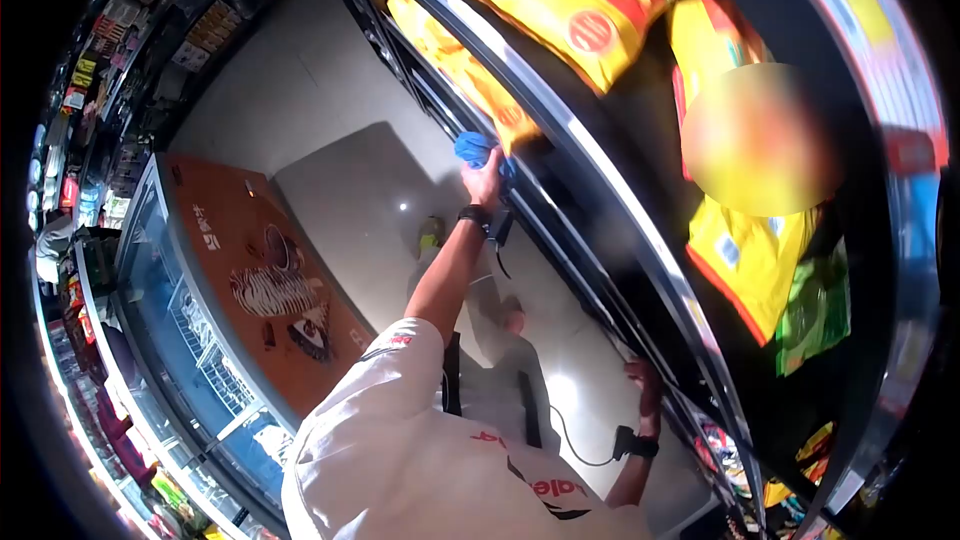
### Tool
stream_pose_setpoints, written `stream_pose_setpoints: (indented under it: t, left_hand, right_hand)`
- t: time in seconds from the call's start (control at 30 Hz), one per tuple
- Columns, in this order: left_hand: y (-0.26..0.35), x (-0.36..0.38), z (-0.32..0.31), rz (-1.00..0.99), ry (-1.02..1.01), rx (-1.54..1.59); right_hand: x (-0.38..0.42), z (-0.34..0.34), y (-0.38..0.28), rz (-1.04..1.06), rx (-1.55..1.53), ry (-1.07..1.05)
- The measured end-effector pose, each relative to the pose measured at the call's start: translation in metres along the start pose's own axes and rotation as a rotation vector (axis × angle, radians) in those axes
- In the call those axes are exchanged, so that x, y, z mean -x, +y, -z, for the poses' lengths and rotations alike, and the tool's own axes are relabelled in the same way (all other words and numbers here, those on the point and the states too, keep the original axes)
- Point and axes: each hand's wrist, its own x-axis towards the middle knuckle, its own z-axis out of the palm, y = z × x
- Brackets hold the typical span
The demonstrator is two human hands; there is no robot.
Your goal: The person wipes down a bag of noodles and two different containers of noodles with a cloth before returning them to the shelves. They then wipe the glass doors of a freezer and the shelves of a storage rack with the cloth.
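Note:
A crumpled blue cloth (474,149) is gripped in my left hand (484,180), which is at the edge of a dark shelf (560,225), just below a yellow bag (455,55). A black band circles that wrist. My right hand (645,376) is lower, beside the shelf edge at the lower right; its fingers are curled near the edge and too dim to tell what they touch. A black device with a cable is strapped on the right wrist.
Yellow and red bags (755,265) and a green bag (815,310) lie on the shelves at right. A glass-topped freezer (190,330) with an orange side stands at left. Stocked shelves (120,50) line the far left, with grey floor (330,70) between.

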Motion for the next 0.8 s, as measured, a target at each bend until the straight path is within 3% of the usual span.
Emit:
stream_pose_setpoints:
  t: [0.07, 0.1, 0.13, 0.17, 0.23, 0.33, 0.43, 0.5, 0.7, 0.77, 0.8]
  left_hand:
    - [0.032, -0.048, 0.006, -0.025, 0.051, -0.05]
    - [0.036, -0.086, 0.006, -0.082, 0.106, -0.09]
    - [0.075, -0.097, 0.009, -0.005, 0.013, 0.031]
    - [0.052, -0.153, 0.016, -0.142, 0.082, -0.134]
    - [0.121, -0.179, 0.019, -0.035, 0.05, -0.095]
    - [0.141, -0.276, 0.035, -0.062, 0.053, -0.116]
    - [0.132, -0.355, 0.046, -0.028, 0.086, -0.198]
    - [0.176, -0.371, 0.049, 0.033, 0.058, -0.175]
    - [0.238, -0.414, 0.066, 0.288, -0.085, -0.292]
    - [0.221, -0.429, 0.074, 0.258, -0.168, -0.207]
    - [0.249, -0.427, 0.077, 0.254, -0.24, -0.207]
  right_hand:
    - [-0.016, -0.059, -0.065, 0.112, 0.115, -0.132]
    - [-0.017, -0.094, -0.132, 0.433, 0.326, -0.195]
    - [-0.018, -0.128, -0.194, 0.378, 0.442, -0.207]
    - [-0.018, -0.16, -0.26, 0.501, 0.512, -0.226]
    - [-0.021, -0.217, -0.35, 0.678, 0.436, -0.14]
    - [-0.041, -0.299, -0.443, 0.901, 0.476, 0.317]
    - [-0.069, -0.367, -0.505, 0.817, 0.691, 0.624]
    - [-0.083, -0.411, -0.542, 0.746, 0.624, 0.673]
    - [-0.112, -0.496, -0.613, 0.781, 0.65, 0.523]
    - [-0.117, -0.51, -0.631, 0.748, 0.588, 0.481]
    - [-0.121, -0.514, -0.634, 0.751, 0.572, 0.474]
